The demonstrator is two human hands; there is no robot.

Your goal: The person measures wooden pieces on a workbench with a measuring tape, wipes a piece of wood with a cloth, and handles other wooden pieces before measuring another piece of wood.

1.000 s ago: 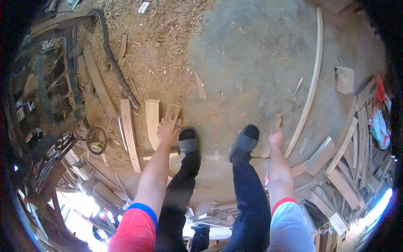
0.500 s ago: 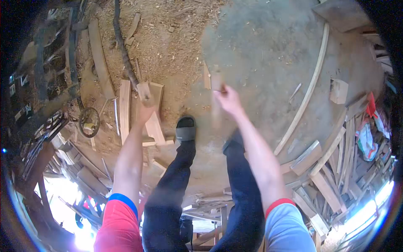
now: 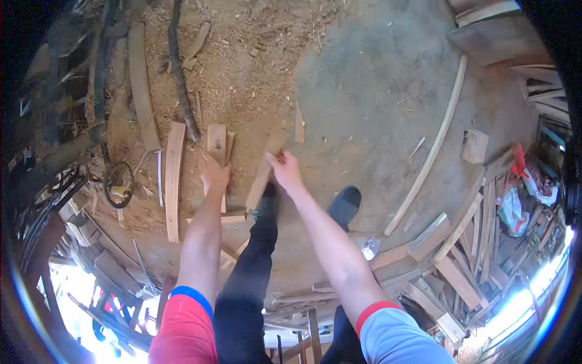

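My left hand [image 3: 214, 175] is closed round the lower part of a short wooden board [image 3: 216, 137], whose upper end shows beyond the fingers. Other wood pieces lie under and beside it, partly covered by the hand. My right hand [image 3: 287, 171] grips a narrow wooden plank [image 3: 259, 187] near its upper part; the plank slants down to the left, above my foot, and is slightly blurred. Left of my left hand a longer plank [image 3: 174, 182] lies on the ground.
A dark pole [image 3: 179, 73] and a wide board [image 3: 142, 91] lie on the shavings-covered ground. A handwheel [image 3: 118, 184] stands at left. On the right are a long curved strip [image 3: 433, 155], a wood block [image 3: 475, 146] and piled offcuts [image 3: 461, 282].
My right hand has moved left and toward my body with the plank, close to my left hand. My left hand and its board have shifted slightly down the view. My right foot has stepped forward.
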